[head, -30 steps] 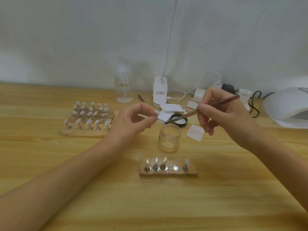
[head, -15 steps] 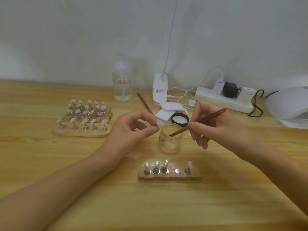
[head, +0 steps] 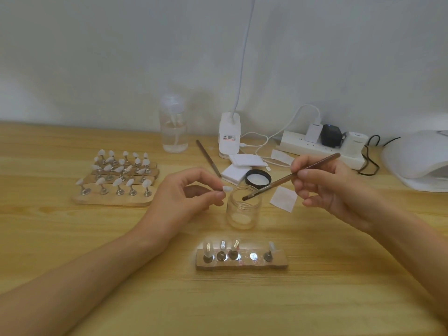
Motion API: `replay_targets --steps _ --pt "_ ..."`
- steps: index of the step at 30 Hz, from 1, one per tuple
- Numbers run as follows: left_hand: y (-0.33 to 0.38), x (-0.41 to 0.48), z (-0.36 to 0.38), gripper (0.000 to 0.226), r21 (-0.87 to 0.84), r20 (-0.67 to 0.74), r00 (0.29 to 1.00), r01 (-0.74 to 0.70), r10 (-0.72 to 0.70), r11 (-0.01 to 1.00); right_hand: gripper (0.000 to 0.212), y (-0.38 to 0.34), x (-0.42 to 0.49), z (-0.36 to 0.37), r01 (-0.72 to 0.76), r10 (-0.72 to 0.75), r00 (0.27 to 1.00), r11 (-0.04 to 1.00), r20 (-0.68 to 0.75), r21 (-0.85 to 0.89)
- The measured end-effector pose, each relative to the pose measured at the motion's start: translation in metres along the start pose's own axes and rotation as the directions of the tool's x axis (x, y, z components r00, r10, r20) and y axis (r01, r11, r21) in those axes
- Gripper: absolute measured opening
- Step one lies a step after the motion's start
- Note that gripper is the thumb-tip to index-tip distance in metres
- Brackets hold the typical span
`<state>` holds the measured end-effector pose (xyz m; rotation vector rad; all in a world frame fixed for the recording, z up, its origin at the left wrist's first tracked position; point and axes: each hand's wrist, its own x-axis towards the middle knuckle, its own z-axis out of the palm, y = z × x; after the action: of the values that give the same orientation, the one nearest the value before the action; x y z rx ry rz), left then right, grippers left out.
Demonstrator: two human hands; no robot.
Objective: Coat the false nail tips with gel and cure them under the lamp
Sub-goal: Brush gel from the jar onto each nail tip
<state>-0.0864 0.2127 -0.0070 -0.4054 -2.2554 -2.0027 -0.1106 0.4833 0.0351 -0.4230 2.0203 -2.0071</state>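
Note:
My left hand pinches a small white nail tip between thumb and forefinger, just left of the open glass gel jar. A thin brown brush is gripped by my right hand; its bristle end sits at the jar's mouth. In front of the jar lies a small wooden stand with several tips on metal pegs and one bare peg. The white curing lamp stands at the far right.
Wooden racks full of white nail tips lie at the left. Behind the jar are its black lid, white wipes, a second brush, a clear pump bottle, a clip lamp base and a power strip.
My right hand has come down and toward me, bringing the brush tip to the jar's mouth. The left hand has lowered with the nail tip to beside the jar.

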Motion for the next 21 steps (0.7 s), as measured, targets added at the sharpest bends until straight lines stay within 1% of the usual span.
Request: replay_targets --steps 2,4,7,9,11,13,21 --pt "0.000 0.000 0.000 0.011 -0.005 0.007 1.000 0.011 -0.011 1.000 0.010 0.005 0.001 0.000 -0.029 0.032 0.999 0.993 -0.021 0.116" --pt "0.000 0.001 0.000 0.009 -0.011 0.011 1.000 0.021 -0.021 1.000 0.009 0.011 0.002 0.004 -0.029 0.042 0.997 0.982 -0.068 0.185" --pt "-0.001 0.000 0.001 0.010 -0.023 0.016 1.000 0.025 -0.025 0.999 0.011 0.019 0.003 0.013 0.026 0.012 0.983 0.978 -0.182 0.206" --pt "-0.001 0.001 0.001 0.012 -0.021 0.020 0.999 0.027 -0.026 0.999 0.010 0.025 0.002 0.019 0.066 -0.016 0.974 0.974 -0.226 0.217" --pt "-0.001 0.001 0.001 0.015 -0.006 0.020 1.000 0.023 -0.023 1.000 0.006 0.028 0.002 0.023 0.105 -0.044 0.969 0.965 -0.245 0.241" --pt "-0.001 0.001 0.001 0.014 0.004 0.020 1.000 0.017 -0.018 1.000 0.008 0.031 0.001 0.028 0.130 -0.057 0.963 0.955 -0.262 0.268" --pt "0.001 0.000 0.001 0.013 0.020 0.013 1.000 -0.001 0.000 1.000 0.012 0.036 0.001 0.034 0.151 -0.084 0.965 0.951 -0.248 0.269"
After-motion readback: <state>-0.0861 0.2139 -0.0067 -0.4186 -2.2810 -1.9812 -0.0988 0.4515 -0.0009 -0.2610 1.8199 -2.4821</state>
